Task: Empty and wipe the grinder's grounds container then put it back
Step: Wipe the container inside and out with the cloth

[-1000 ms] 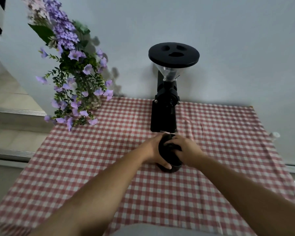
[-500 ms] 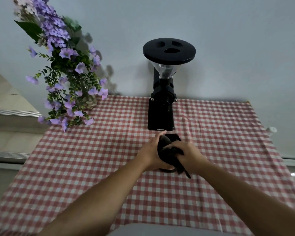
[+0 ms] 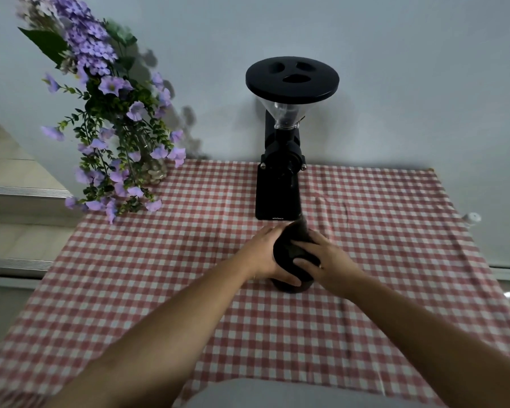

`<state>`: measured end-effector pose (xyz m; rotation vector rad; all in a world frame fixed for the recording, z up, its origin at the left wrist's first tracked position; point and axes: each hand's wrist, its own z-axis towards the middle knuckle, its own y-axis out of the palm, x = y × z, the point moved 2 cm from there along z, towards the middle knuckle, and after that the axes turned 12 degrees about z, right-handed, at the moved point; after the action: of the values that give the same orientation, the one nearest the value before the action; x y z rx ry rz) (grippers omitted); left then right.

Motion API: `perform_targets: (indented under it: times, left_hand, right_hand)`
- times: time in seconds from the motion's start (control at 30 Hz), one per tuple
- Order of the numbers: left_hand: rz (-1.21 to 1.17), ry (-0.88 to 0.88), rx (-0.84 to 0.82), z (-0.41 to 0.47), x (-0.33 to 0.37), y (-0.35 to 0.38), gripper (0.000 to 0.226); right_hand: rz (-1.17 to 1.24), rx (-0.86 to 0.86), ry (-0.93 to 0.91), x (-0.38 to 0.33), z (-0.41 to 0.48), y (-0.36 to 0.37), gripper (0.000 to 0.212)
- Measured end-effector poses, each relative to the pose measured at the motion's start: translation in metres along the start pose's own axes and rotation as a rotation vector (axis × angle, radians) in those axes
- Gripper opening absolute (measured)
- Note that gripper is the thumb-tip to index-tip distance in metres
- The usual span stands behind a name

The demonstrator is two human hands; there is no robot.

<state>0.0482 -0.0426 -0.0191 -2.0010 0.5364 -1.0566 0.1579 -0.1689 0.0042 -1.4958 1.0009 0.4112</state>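
Both hands on the container, mid-worktop

Left hand (image 3: 267, 256) grasps the container (image 3: 292, 285); right hand (image 3: 329, 260) presses a dark cloth (image 3: 289, 250) on it, before the grinder (image 3: 280, 184).

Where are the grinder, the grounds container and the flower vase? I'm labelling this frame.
grinder (image 3: 278, 198): head view, front of its black base.
grounds container (image 3: 286, 251): head view, dark side between the hands.
flower vase (image 3: 153, 170): head view, lower glass holding pebbles.

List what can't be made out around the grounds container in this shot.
- Grounds container, head view: mostly covered by left hand, right hand and a dark cloth; inside unseen.
- Grinder base lettering: too small.
- White object at cloth edge: too small.
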Motion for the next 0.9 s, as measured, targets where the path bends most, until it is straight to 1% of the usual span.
perform_targets:
  times: [0.07, 0.13, 0.23, 0.3, 0.37, 0.43, 0.5, 0.57, 0.63, 0.67, 0.7, 0.77, 0.83, 0.9]
  left_hand:
    - [0.004, 0.011, 0.010, 0.000, 0.002, 0.000, 0.126]
    - [0.006, 0.030, 0.016, 0.000, 0.005, -0.001, 0.123]
    - [0.039, 0.057, 0.020, 0.001, 0.006, -0.002, 0.122]
    - [0.045, 0.064, 0.021, 0.001, 0.006, -0.002, 0.122]
    - [0.030, 0.064, 0.029, -0.001, 0.008, -0.004, 0.121]
    - [0.037, 0.061, 0.043, -0.002, 0.010, -0.004, 0.119]
    - [0.052, 0.070, 0.041, 0.000, 0.010, -0.004, 0.120]
    - [0.062, 0.069, 0.026, 0.001, 0.010, -0.004, 0.122]
    - [0.059, 0.060, 0.009, 0.002, 0.009, -0.005, 0.122]
    - [0.056, 0.057, 0.006, 0.002, 0.009, -0.004, 0.122]
    - [0.056, 0.056, 0.010, 0.001, 0.009, -0.003, 0.122]
    - [0.068, 0.060, 0.014, 0.000, 0.009, -0.002, 0.123]
    - [0.070, 0.058, 0.020, -0.001, 0.009, -0.003, 0.120]
    - [0.069, 0.060, 0.035, -0.002, 0.010, -0.005, 0.118]
  right_hand:
    - [0.044, 0.029, -0.020, -0.002, 0.003, -0.004, 0.040]
    - [0.019, 0.028, -0.063, -0.004, 0.002, -0.002, 0.035]
    - [-0.078, -0.088, -0.118, -0.007, -0.002, 0.003, 0.032]
    - [-0.137, -0.162, -0.100, -0.010, 0.004, -0.005, 0.033]
    - [-0.211, -0.152, -0.071, -0.011, 0.016, -0.018, 0.035]
    - [-0.252, -0.096, -0.066, -0.013, 0.026, -0.027, 0.036]
    - [-0.188, -0.043, -0.066, -0.014, 0.024, -0.022, 0.033]
    - [-0.038, -0.019, -0.052, -0.012, 0.014, -0.010, 0.028]
    - [0.076, -0.062, -0.039, -0.011, 0.000, -0.001, 0.024]
    - [0.093, -0.098, -0.040, -0.011, -0.004, -0.001, 0.024]
    - [0.067, -0.136, -0.040, -0.011, -0.005, -0.004, 0.025]
    - [-0.079, -0.173, -0.057, -0.009, 0.007, -0.016, 0.029]
    - [-0.198, -0.144, -0.084, -0.007, 0.024, -0.027, 0.032]
    - [-0.221, -0.087, -0.087, -0.006, 0.034, -0.031, 0.032]
